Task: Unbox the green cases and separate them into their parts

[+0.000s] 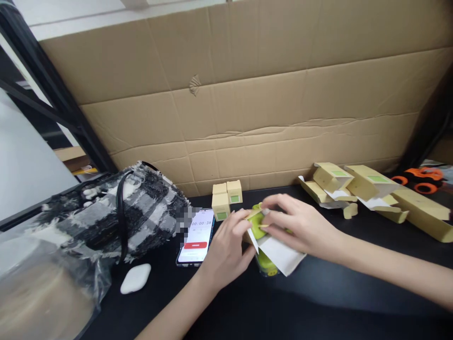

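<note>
My left hand (230, 250) is closed around the left side of a small opened cardboard box, whose white inner flap (283, 255) spreads toward the lower right. A bright green, rounded object (256, 225) shows in the box's opening. Over it, my right hand (297, 224) has its fingers bent, thumb and fingertips closed on the green object near its top. Beneath the flap and partly hidden by it lies another green item in a clear case (267, 265). The exact kind of either green thing cannot be made out.
Two small closed boxes (221, 204) stand behind my left hand. A phone (196, 238) with a running timer, a white earbud case (136, 278) and a grey-black fringed bag (116, 212) lie leftward. Opened cardboard boxes (368, 179) pile up at right, beside an orange-wheeled toy (423, 179).
</note>
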Available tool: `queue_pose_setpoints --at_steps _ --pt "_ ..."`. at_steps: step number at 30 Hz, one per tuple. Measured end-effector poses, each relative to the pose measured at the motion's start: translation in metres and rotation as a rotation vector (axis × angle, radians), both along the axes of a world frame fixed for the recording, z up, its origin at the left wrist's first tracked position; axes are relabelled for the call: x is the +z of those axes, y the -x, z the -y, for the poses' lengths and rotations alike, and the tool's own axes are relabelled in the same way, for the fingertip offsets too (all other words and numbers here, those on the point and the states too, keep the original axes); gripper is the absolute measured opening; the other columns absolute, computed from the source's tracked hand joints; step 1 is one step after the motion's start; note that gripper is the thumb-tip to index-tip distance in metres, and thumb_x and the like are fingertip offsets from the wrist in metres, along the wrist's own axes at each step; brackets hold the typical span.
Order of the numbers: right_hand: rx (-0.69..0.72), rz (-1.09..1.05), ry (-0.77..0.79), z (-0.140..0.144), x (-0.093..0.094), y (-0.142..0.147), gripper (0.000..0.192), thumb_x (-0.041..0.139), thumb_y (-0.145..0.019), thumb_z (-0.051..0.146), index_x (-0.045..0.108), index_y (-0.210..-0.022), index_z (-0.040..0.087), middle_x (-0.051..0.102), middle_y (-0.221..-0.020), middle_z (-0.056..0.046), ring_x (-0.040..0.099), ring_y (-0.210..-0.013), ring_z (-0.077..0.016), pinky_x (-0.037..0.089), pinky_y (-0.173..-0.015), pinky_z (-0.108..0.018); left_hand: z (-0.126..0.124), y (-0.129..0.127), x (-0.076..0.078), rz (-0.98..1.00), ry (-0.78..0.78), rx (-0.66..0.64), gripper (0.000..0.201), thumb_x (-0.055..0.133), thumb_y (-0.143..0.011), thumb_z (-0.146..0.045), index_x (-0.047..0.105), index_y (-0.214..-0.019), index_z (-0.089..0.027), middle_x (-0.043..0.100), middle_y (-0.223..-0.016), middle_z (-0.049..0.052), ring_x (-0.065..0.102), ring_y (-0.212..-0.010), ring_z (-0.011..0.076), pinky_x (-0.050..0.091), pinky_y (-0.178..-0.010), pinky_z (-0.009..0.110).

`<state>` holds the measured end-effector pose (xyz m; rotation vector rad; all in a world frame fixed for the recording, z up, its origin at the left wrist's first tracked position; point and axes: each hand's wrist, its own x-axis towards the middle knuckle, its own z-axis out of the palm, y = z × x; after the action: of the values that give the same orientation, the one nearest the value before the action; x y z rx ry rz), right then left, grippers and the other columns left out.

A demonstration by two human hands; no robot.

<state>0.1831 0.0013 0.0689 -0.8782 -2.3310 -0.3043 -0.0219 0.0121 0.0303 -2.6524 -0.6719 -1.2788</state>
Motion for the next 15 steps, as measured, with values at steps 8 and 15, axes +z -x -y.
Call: queue_pose_setpoints --at_steps 8,15 --pt "0.026 -0.619 0.621 -0.008 0.025 -0.063 0.026 0.052 -0.086 0.047 0.046 -0.078 0.024 0.066 -0.087 -0.005 0.064 -0.081 -0.0210 0.053 -0.067 -0.034 -0.013 0.008 0.000 0.198 0.231 0.163 0.048 0.062 -0.076 -0.015 0.032 -0.112 -0.024 0.050 -0.117 0.012 0.058 -0.108 0.0265 0.052 -0.083 0.044" --pt "-0.326 -0.098 0.481 -0.020 0.007 -0.135 0.027 0.044 -0.087 0.048 0.054 -0.081 0.023 0.063 -0.072 -0.006 0.060 -0.064 -0.0223 0.049 -0.057 -0.037 -0.014 -0.005 0.008 0.751 0.929 -0.044 0.053 0.072 -0.068 -0.028 0.028 -0.098 -0.027 0.062 -0.100 0.002 0.068 -0.085 0.0183 0.057 -0.072 0.034"
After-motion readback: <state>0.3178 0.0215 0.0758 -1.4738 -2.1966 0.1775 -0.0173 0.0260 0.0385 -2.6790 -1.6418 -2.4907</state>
